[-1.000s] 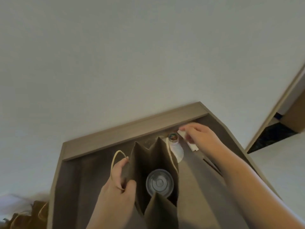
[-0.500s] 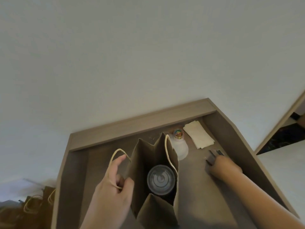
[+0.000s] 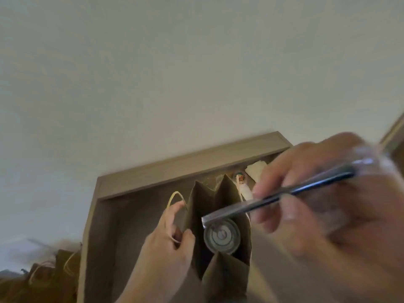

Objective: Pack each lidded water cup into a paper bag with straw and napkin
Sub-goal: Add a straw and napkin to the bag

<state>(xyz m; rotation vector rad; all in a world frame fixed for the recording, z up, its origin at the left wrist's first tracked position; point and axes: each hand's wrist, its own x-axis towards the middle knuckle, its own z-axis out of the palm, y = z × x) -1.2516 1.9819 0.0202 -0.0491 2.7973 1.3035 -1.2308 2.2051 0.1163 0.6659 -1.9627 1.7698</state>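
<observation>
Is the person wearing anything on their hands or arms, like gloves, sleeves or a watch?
No. The left hand and forearm are bare: no glove, ring, watch or sleeve shows. The right hand looks bare too, but is blurred.

No legible text, only a blurry colourful bottle label (image 3: 240, 179).
</observation>
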